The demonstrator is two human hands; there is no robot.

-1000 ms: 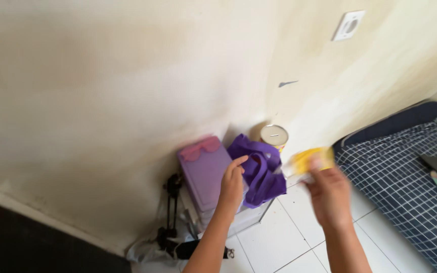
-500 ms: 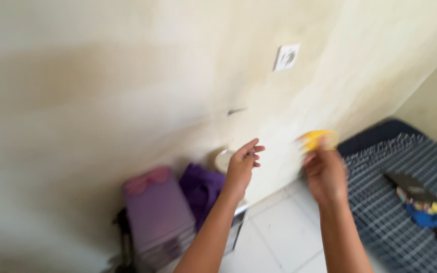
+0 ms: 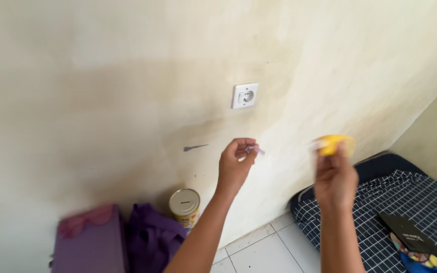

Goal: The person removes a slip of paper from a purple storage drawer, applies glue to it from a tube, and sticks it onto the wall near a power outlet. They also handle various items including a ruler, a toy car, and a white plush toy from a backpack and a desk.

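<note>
My left hand [image 3: 235,164] pinches a small clear strip [image 3: 255,149] at its fingertips, raised toward the wall below the socket [image 3: 245,95]. My right hand [image 3: 336,177], just beside, grips a yellow roll [image 3: 334,143], held up ready.

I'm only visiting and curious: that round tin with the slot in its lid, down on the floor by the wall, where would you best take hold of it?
Probably by its round side, from the right front. The tin stands upright against the wall, with a purple bag close on its left, so that side is crowded. The flat slotted lid gives little to pinch.
</note>
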